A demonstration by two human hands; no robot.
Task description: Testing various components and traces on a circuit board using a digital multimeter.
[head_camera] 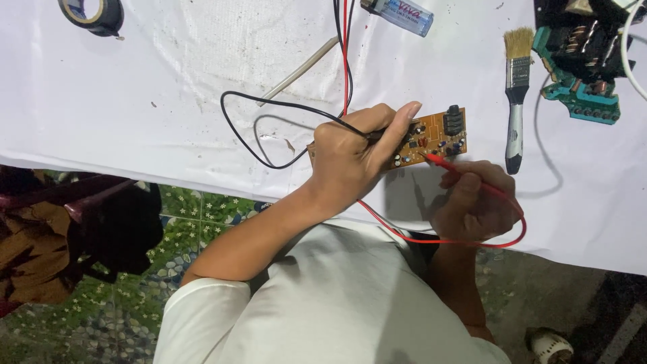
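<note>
Surface: white cloth over the tabletop (135,101), filling the upper half of the frame, with a few small stains near the middle.
Floor: green patterned tiles at lower left, below the cloth edge; dark brown bundle at the far left.
Circuit board (431,138): orange, lying flat on the cloth right of the frame centre, small components on top, partly hidden by the left hand.
Left hand (350,158): resting over the left end of the board, fingers (401,121) closed around the black probe (384,133), tip pressed to the board.
Right hand (475,202): just below and right of the board, fingers curled tight around the red probe (441,162), tip touching the lower edge of the board.
Black wire (269,101): looping on the cloth left of the board, running up to the top edge.
Red wire (438,239): curving under the right hand, then up along the black one at top centre.
Paintbrush (515,101): right of the board, lying upright in the frame, bristles at the top.
Green board (579,101): upper right corner, with coils, well apart from the hands.
Tape roll (94,13): black, upper left corner.
Lighter (397,13): clear bluish, at the top edge near the centre.
White rod (296,71): slanted, above the wire loop.
</note>
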